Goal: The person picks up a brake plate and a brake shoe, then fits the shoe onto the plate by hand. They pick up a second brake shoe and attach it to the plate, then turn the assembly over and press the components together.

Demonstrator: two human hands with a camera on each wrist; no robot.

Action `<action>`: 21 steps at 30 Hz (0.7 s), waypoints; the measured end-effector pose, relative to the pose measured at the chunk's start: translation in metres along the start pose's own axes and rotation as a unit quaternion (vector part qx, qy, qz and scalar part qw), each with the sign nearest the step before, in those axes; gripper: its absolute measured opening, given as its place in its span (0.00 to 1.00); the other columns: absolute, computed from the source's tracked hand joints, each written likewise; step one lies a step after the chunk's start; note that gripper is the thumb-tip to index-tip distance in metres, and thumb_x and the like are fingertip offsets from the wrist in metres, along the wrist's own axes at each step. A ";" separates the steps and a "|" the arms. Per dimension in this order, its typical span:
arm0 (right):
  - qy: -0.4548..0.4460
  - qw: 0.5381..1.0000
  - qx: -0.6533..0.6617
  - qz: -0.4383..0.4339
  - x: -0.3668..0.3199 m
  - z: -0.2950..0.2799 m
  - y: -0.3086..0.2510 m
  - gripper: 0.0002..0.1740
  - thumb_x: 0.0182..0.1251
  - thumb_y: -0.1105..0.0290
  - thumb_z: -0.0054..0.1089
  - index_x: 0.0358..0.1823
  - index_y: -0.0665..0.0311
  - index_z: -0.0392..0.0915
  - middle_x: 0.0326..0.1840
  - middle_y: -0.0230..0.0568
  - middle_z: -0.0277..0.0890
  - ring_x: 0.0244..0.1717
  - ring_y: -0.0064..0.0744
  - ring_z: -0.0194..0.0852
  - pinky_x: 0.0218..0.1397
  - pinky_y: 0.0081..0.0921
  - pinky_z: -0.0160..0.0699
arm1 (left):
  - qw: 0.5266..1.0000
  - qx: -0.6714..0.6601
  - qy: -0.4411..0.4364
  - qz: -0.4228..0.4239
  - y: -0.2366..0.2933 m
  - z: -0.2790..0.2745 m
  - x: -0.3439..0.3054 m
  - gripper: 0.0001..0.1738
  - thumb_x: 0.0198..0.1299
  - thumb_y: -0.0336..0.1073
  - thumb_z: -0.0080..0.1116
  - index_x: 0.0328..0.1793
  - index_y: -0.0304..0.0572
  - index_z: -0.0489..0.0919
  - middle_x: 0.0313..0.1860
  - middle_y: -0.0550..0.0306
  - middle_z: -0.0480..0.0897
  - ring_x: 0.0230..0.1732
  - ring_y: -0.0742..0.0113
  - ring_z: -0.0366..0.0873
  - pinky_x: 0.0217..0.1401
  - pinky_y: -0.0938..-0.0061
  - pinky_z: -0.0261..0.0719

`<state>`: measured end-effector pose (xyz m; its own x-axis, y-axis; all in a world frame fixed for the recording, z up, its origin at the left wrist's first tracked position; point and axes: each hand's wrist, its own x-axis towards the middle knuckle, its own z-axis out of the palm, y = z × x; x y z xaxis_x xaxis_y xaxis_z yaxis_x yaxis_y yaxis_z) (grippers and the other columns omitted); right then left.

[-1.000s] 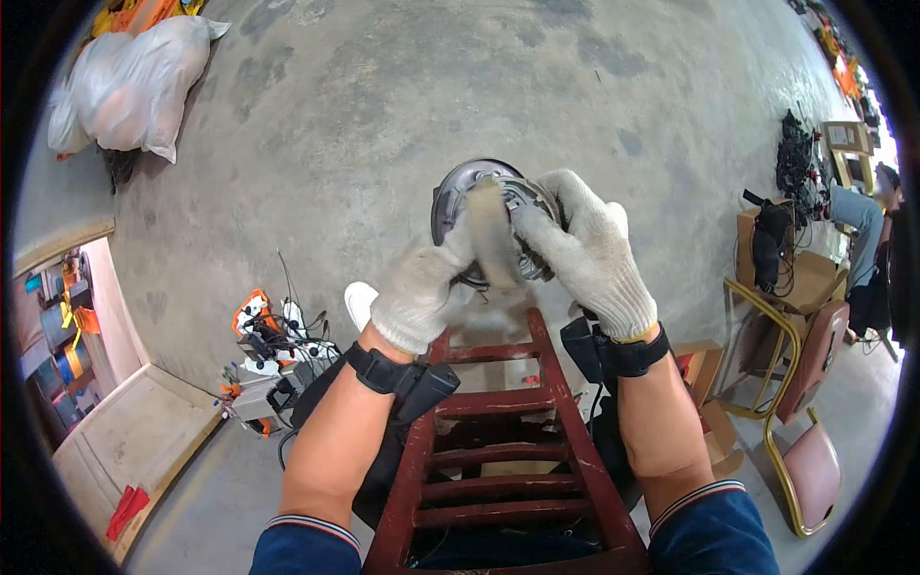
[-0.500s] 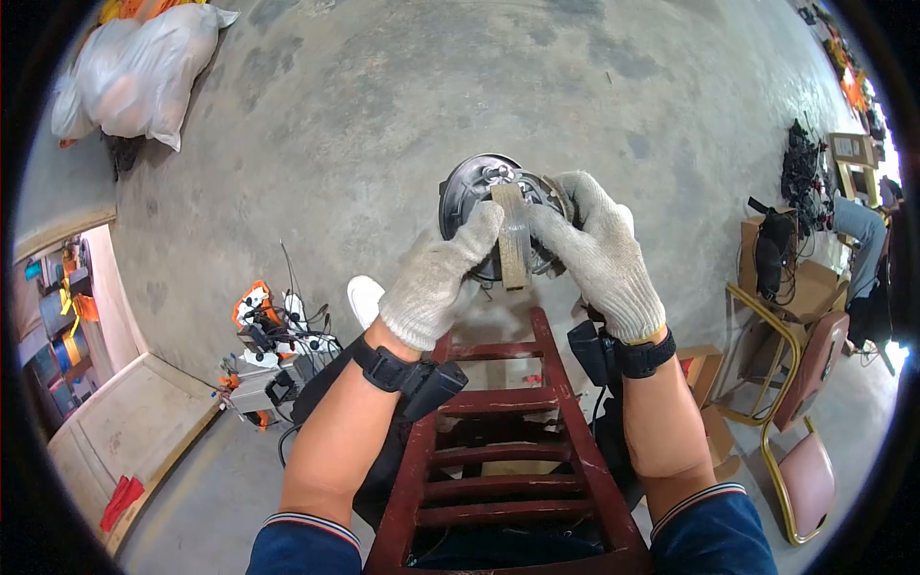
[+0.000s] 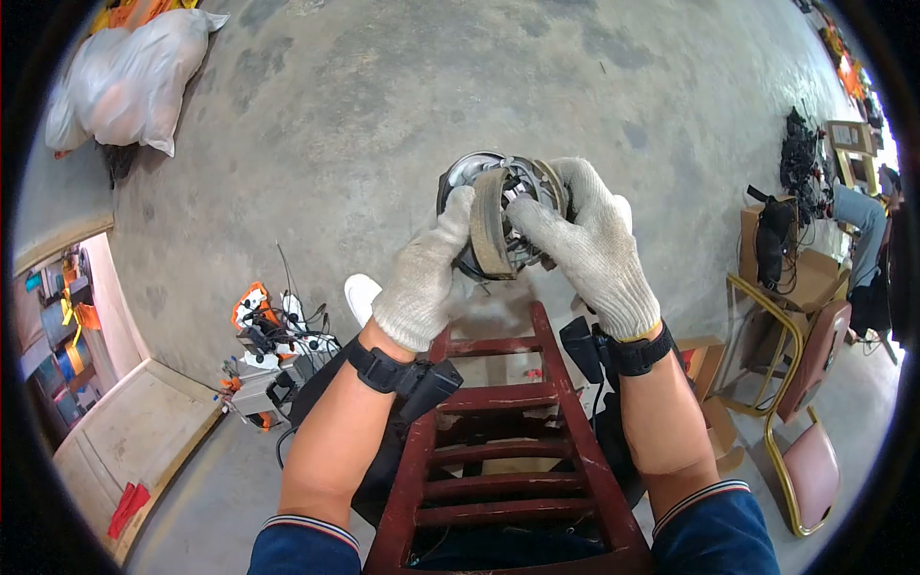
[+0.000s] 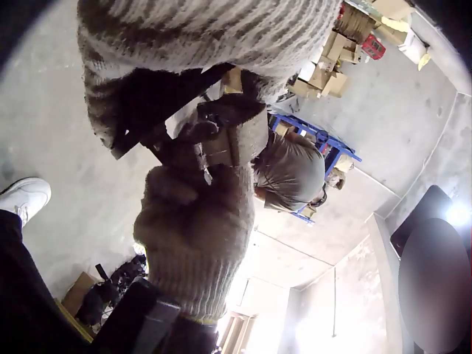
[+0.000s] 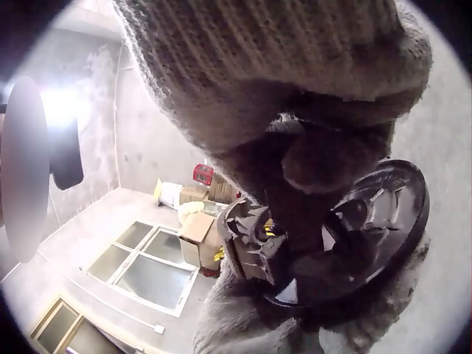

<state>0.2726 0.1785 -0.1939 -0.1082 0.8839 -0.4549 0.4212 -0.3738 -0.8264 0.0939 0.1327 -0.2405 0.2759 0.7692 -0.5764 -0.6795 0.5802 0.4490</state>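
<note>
Both hands wear off-white knitted gloves and hold a drum brake assembly above the front end of a red wooden rack. Its round dark backing plate (image 3: 464, 172) lies on the far side, and a curved brake shoe (image 3: 491, 230) with a tan lining faces me. My left hand (image 3: 422, 278) grips the left side, thumb up along the shoe. On the right, my right hand (image 3: 599, 254) curls round the other edge, its thumb pressed in among the inner parts. The right wrist view shows the plate's black rim (image 5: 420, 199) beyond the gloved fingers.
The slatted red wooden rack (image 3: 489, 398) stands between my legs. Power strips and cables (image 3: 278, 335) lie on the floor to the left. Right of me are a pink-seated chair (image 3: 810, 474) and cardboard boxes (image 3: 810, 278), with a seated person beyond. A white plastic bag (image 3: 139, 81) sits far left.
The brake shoe has turned and shifted left, its curved tan lining now facing me. My left thumb has moved left, to the shoe's left side. Both hands keep hold of the brake assembly.
</note>
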 end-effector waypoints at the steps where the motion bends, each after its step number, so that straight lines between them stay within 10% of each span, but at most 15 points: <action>1: -0.005 1.000 0.009 0.002 0.000 0.000 0.000 0.31 0.65 0.58 0.73 0.60 0.75 0.76 0.49 0.52 0.85 0.52 0.34 0.85 0.57 0.33 0.84 | 1.000 -0.019 -0.005 0.004 0.000 0.001 -0.001 0.31 0.78 0.56 0.56 0.72 0.38 0.77 0.60 0.53 0.84 0.57 0.65 0.85 0.64 0.66 0.86; 9: -0.016 0.999 0.027 0.012 -0.001 -0.001 -0.002 0.31 0.66 0.58 0.72 0.62 0.74 0.75 0.52 0.52 0.85 0.54 0.35 0.85 0.58 0.33 0.84 | 0.998 -0.063 -0.002 0.013 -0.002 -0.004 0.000 0.29 0.81 0.53 0.52 0.74 0.37 0.74 0.64 0.51 0.82 0.64 0.63 0.83 0.67 0.65 0.86; 21: -0.047 0.998 0.051 0.005 -0.003 -0.001 -0.005 0.29 0.68 0.61 0.70 0.63 0.71 0.75 0.53 0.48 0.84 0.55 0.33 0.83 0.60 0.33 0.83 | 0.916 0.380 -0.037 0.121 -0.001 -0.013 -0.007 0.26 0.85 0.48 0.45 0.75 0.36 0.73 0.63 0.51 0.84 0.61 0.64 0.85 0.64 0.69 0.87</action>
<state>0.2718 0.1776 -0.1878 -0.1905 0.8516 -0.4884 0.3293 -0.4132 -0.8490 0.0834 0.1232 -0.2455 0.2443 0.8999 -0.3612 -0.0647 0.3867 0.9199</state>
